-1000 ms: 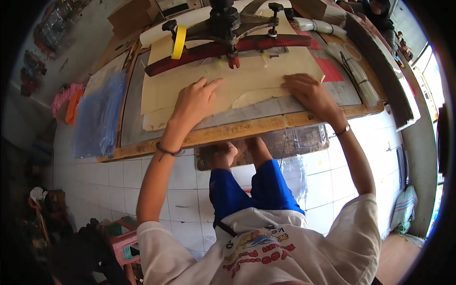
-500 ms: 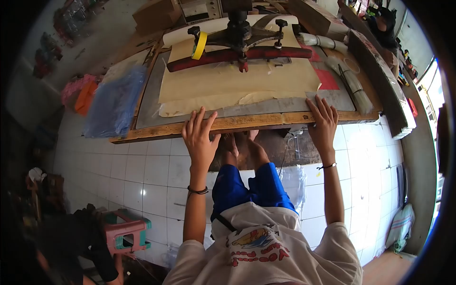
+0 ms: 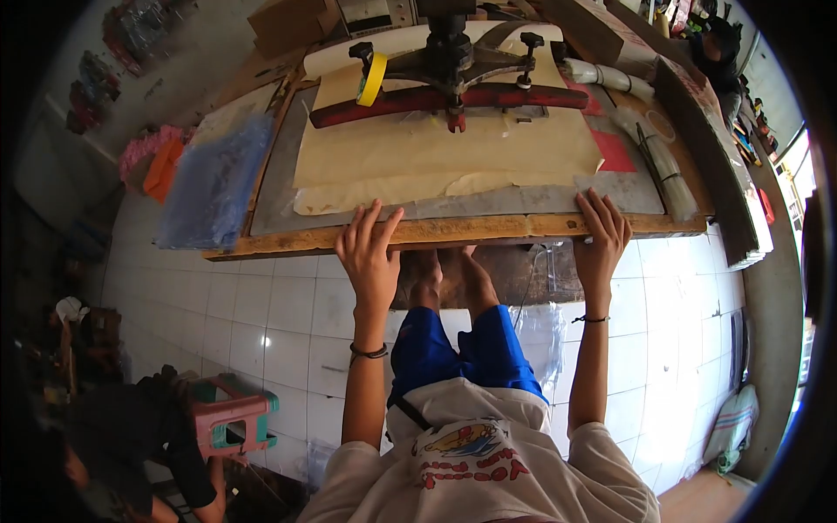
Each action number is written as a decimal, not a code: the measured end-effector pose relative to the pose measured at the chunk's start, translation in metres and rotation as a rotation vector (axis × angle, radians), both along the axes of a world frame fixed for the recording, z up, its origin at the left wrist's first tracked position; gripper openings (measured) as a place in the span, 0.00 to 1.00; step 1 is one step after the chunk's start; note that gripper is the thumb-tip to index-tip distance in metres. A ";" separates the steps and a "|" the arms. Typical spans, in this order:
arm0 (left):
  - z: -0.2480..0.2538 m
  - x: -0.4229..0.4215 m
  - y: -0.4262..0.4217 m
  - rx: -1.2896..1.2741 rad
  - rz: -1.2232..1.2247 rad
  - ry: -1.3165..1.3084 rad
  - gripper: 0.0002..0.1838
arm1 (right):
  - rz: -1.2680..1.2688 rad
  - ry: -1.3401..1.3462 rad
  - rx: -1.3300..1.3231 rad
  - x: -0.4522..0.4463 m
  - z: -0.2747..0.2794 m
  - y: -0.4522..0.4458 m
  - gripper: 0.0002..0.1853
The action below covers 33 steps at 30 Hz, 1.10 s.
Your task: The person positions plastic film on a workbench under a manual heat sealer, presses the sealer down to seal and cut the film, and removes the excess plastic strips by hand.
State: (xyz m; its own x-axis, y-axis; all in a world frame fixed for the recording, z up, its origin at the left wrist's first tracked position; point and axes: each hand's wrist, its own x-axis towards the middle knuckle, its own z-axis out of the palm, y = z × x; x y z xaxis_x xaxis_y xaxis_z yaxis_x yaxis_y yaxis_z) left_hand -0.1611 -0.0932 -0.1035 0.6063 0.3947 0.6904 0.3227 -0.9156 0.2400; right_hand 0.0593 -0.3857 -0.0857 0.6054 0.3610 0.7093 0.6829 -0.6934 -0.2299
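Observation:
My left hand [image 3: 370,254] rests on the wooden front edge [image 3: 471,228] of the worktable, fingers apart and holding nothing. Further right on the same edge lies my right hand [image 3: 602,240], its fingers also spread. Beyond them a tan sheet [image 3: 418,157] with a ragged near edge lies flat on the grey tabletop [image 3: 279,187]. Over the sheet stands a dark machine head [image 3: 449,65] with a long red bar [image 3: 340,112] across it. A yellow tape roll [image 3: 372,80] hangs on the bar's left side.
Blue plastic sheets [image 3: 214,187] lie at the table's left. Clear bundles [image 3: 671,179] and a long box [image 3: 706,148] are at the right. A person in black [image 3: 144,436] is at lower left by a pink stool [image 3: 231,423]; another person [image 3: 719,57] is at upper right.
Both hands have come back from the tan sheet to the table's front edge, and their fingers have spread. Over the last half second they have barely moved.

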 end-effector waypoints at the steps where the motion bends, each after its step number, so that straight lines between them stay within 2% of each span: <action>1: -0.001 0.001 0.001 0.007 0.007 -0.002 0.42 | 0.008 -0.002 0.000 0.000 -0.001 -0.001 0.38; 10: -0.003 0.005 -0.003 0.004 0.044 -0.035 0.40 | 0.003 -0.019 0.051 0.000 -0.002 0.003 0.35; 33: 0.001 0.004 -0.005 -0.007 0.035 -0.033 0.39 | 0.021 -0.032 0.060 0.001 -0.004 0.002 0.36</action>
State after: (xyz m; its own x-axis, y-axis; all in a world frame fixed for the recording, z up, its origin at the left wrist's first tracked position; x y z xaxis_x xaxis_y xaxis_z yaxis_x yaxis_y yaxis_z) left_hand -0.1571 -0.0982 -0.1029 0.5689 0.4204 0.7069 0.3466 -0.9020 0.2576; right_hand 0.0605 -0.3841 -0.0896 0.5749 0.3300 0.7487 0.7047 -0.6646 -0.2482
